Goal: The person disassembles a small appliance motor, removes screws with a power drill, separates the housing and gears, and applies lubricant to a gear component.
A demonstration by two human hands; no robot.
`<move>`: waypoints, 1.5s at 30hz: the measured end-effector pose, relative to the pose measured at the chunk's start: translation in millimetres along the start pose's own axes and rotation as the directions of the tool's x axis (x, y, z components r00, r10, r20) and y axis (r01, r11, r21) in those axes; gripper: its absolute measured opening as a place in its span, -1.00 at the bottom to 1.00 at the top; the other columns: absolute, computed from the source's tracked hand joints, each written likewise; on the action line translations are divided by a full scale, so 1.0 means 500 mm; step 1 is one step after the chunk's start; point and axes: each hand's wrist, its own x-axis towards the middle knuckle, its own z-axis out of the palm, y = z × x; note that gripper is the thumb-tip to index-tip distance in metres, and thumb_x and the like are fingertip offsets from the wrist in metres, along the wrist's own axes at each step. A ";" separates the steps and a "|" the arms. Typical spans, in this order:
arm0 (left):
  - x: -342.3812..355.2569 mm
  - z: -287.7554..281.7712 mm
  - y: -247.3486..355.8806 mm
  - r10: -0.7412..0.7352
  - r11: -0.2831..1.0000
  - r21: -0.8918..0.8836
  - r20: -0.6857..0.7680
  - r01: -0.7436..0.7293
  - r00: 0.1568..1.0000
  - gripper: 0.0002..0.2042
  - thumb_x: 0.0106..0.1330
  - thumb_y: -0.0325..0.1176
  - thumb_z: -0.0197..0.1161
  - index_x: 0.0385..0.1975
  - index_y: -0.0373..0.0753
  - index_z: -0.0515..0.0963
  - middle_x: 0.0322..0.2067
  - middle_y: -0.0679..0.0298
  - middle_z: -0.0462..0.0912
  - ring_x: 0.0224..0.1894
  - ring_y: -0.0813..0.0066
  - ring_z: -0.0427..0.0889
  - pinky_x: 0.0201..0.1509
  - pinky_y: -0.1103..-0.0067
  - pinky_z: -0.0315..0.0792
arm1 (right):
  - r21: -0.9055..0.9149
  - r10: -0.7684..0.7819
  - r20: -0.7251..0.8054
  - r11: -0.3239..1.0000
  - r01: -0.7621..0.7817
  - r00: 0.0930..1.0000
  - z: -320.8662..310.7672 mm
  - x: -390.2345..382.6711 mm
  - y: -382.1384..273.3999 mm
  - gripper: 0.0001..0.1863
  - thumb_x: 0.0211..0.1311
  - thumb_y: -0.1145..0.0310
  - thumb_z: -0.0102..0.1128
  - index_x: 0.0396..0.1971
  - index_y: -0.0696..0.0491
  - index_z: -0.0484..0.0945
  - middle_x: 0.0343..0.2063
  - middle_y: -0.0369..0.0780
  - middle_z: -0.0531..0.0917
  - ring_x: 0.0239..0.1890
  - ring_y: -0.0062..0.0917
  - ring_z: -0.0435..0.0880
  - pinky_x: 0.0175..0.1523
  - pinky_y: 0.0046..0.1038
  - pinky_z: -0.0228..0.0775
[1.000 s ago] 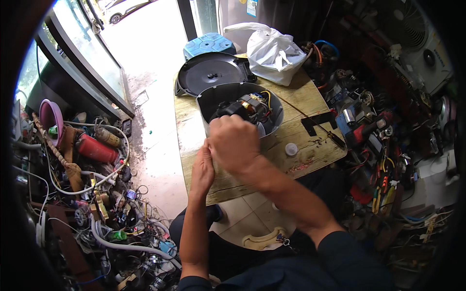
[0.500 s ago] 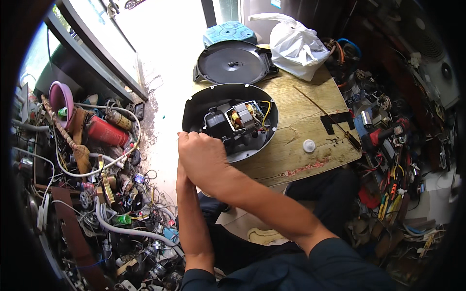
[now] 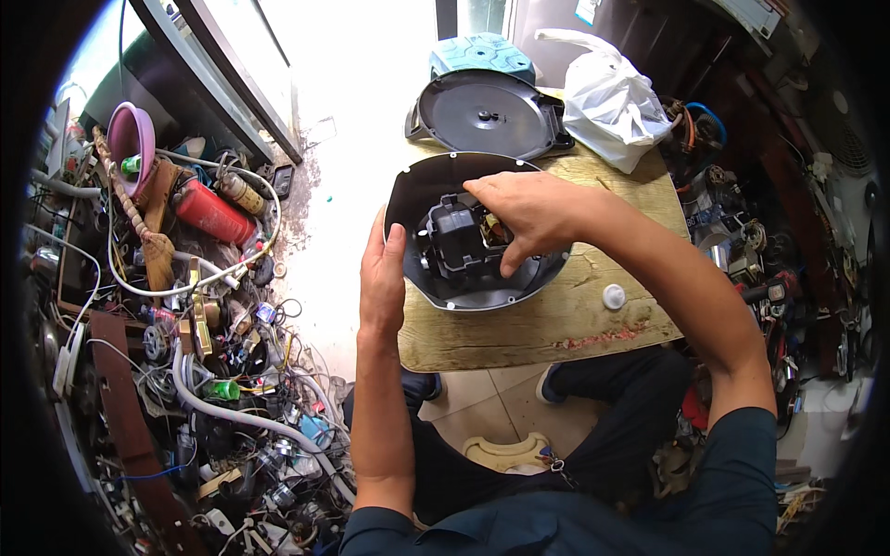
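A round black appliance housing [image 3: 428, 295] rests on the wooden table with its hollow side up. Inside it sits an electric motor [image 3: 495, 229] with a metal core, beside a dark grey plastic box-shaped part [image 3: 454, 233]. My left hand [image 3: 381, 278] holds the housing's left side, thumb at the rim and fingers along the outer wall. From the right, my right hand [image 3: 533, 218] reaches over the rim and grips the motor, fingers on its far side and thumb on its near side. The hand covers most of the motor.
Behind the housing lie a round black cover [image 3: 482, 116], a light-blue stool [image 3: 484, 56] and a white plastic bag [image 3: 612, 102]. A small white round piece [image 3: 614, 296] is on the table [image 3: 482, 343]. Cables and parts heap up at left, near a red cylinder [image 3: 211, 211]; more clutter stands right.
My hands were together at the housing's near-left rim; they have parted, the right moving onto the motor. The housing has turned, and the view has shifted. My right arm hides the screwdriver seen earlier.
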 end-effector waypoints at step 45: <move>0.009 0.007 -0.031 0.145 0.984 0.123 -0.096 -0.132 0.985 -0.34 0.31 -0.53 -0.07 0.50 -0.46 0.29 0.44 -0.01 0.40 0.51 0.24 0.33 0.63 0.37 0.09 | -0.060 -0.055 0.090 0.996 0.060 0.994 0.029 0.036 0.032 -0.37 -0.34 0.23 0.59 -0.16 0.18 0.59 -0.25 -0.01 0.69 -0.12 -0.02 0.74 -0.03 -0.11 0.60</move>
